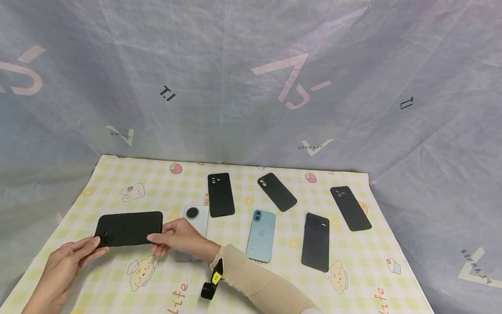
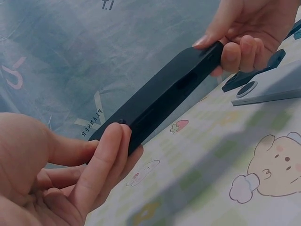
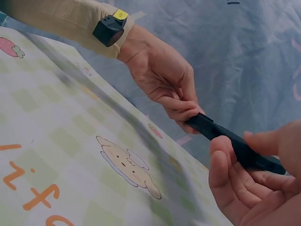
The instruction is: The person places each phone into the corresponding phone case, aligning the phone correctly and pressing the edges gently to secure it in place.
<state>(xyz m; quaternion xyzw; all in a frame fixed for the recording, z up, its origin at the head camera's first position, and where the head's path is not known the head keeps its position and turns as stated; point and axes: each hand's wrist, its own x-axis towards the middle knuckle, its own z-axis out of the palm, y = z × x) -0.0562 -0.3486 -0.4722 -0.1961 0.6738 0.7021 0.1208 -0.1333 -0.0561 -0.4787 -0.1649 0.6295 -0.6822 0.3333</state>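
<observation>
A black phone case (image 1: pixel 129 229) is held sideways above the left part of the table, its camera corner at the lower left. My left hand (image 1: pixel 62 267) pinches that end, thumb on the face I see. At the opposite end, my right hand (image 1: pixel 178 237) pinches the short edge between thumb and fingers. The left wrist view shows the long side of the case (image 2: pixel 162 94), with the right hand (image 2: pixel 251 35) at its far end. I cannot tell whether a phone sits inside it. Under my right hand lies a silver phone (image 1: pixel 201 218), partly hidden.
Behind lie a black case (image 1: pixel 221 196), a tilted black case (image 1: pixel 277 192) and another black case (image 1: pixel 351 209) to the right. A light blue phone (image 1: pixel 261 237) and a dark phone (image 1: pixel 315 244) lie nearer. A grey curtain (image 1: pixel 235 109) hangs behind the checked tablecloth (image 1: pixel 157 192).
</observation>
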